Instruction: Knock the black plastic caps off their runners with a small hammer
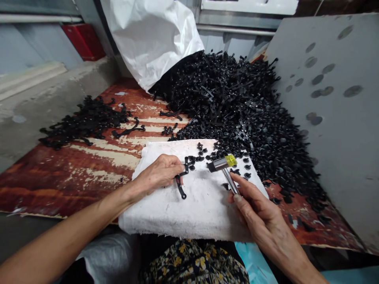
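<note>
the left hand (161,173) rests on a thick white pad (183,215) that lies on the near part of an old red board (74,169). its fingers are bent down and closed, and they press a thin black piece (181,190) flat on the pad. one end of the piece sticks out near the hand and has a small ring on it. the other end goes away under the fingertips. the right hand (260,215) is on the right side of the pad. it is closed around the thin metal handle of a small hammer (219,164). the thumb lies along the handle. the shiny hammer head has a yellow sticker (231,160) on it. the head is just to the right of the black piece, above the far part of the pad. i cannot tell if the head touches the pad. little round black bits (246,166) lie on the far part of the pad, around the hammer head. behind the pad, far and to the right, is a big pile (237,98) of black parts, and it reaches the pad's far edge. a white bag (151,35) hangs over the far side of that pile. a small pile (85,120) of long black parts lies far to the left on the board, well apart from the hands. a grey sheet (340,130) with dark round spots leans on the right. near the bottom, below the pad, is some flowery cloth (195,264).
</note>
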The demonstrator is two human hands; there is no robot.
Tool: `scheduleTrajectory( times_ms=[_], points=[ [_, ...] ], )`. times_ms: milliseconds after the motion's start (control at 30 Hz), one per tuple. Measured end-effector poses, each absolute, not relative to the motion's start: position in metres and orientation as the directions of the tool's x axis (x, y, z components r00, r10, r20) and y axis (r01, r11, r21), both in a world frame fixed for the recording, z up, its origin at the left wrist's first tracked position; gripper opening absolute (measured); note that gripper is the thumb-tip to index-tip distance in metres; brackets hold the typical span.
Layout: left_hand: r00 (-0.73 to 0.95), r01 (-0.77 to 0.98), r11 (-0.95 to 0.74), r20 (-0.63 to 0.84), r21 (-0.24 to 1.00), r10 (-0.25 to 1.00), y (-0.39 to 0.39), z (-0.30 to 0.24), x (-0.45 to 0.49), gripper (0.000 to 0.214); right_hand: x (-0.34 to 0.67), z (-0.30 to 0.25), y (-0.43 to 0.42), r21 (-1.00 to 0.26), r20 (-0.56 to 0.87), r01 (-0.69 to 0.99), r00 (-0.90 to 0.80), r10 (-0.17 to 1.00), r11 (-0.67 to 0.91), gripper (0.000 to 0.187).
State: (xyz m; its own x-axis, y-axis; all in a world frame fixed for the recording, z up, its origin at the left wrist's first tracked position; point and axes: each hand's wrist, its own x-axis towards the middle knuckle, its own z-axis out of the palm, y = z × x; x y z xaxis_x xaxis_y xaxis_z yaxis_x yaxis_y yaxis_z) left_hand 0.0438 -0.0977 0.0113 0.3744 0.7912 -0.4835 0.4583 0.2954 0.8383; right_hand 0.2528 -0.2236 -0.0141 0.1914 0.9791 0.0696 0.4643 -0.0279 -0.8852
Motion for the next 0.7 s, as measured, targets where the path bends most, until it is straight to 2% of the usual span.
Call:
scheduleTrajectory(
  times_ms=[400,700],
  points=[
    [0.321,0.5,0.286,-0.482,0.818,0.816,-0.098,0.012,0.045,0.016,0.253,-0.011,-0.224,-0.864,0.073,0.501,0.193,0.978,-0.034,0.05],
    [0.354,0.543,0.187,-0.425,0.818,0.833,-0.095,-0.001,0.041,0.021,0.253,-0.015,-0.224,-0.852,0.079,0.523,0.157,0.984,-0.015,0.047]
  ],
)
